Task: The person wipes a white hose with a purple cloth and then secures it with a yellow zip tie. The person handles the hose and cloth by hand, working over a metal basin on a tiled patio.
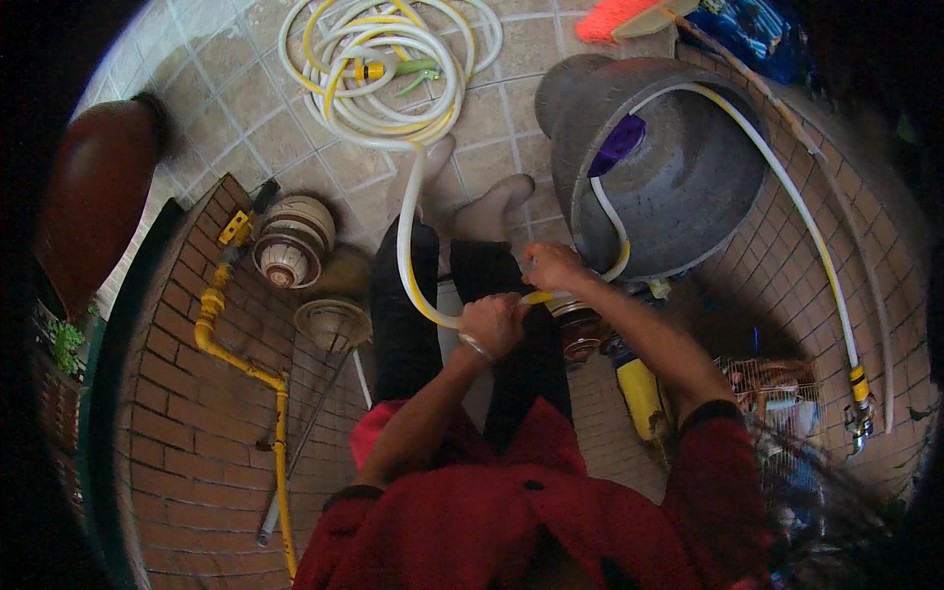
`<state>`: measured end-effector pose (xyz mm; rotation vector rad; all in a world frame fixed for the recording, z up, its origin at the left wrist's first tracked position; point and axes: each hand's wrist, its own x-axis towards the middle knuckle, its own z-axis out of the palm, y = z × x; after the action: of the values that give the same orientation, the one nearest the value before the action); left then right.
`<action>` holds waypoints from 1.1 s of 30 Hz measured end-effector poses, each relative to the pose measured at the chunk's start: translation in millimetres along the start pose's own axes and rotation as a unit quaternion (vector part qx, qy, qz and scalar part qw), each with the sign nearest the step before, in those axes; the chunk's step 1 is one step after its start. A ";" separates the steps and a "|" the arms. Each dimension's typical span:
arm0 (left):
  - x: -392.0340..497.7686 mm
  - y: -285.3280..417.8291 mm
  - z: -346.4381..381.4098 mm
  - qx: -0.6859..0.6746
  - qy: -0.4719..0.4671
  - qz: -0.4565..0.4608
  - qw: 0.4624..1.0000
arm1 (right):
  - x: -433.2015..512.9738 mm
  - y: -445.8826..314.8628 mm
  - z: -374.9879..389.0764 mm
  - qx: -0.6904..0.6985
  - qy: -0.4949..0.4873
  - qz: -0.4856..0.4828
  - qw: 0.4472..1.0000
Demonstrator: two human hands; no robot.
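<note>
A white garden hose with a yellow stripe runs down from a loose coil on the tiles to my left hand, which is closed around it above my lap. My right hand is just up and to the right, its fingers bent close to the hose; whether it grips the hose I cannot tell. A green spray nozzle with a yellow connector lies on the coil. More hose passes through a large grey tub holding a purple item, then reaches a metal tap through a yellow connector.
Striped ceramic pots stand left of my legs, near a yellow pipe on the brick wall. A large brown jar is at far left. An orange-bristled broom lies beyond the tub. A wire cage holding assorted items is at right.
</note>
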<state>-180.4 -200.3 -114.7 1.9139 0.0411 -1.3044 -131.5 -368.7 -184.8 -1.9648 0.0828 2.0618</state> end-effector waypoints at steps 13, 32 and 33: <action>-0.8 -14.3 3.0 -0.007 0.009 -0.035 0.999 | -50.0 -10.6 2.1 0.419 0.258 -0.073 0.868; 14.3 6.2 -14.3 0.094 -0.012 0.001 0.995 | -104.2 38.8 125.3 0.412 0.412 -0.160 0.797; 15.2 6.1 -14.3 0.104 0.004 0.016 0.994 | -101.5 38.7 126.9 0.410 0.417 -0.160 0.795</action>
<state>-159.7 -201.4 -121.1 2.0854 -0.1260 -1.3237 -261.3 -392.4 -82.3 -1.9024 0.6486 0.6046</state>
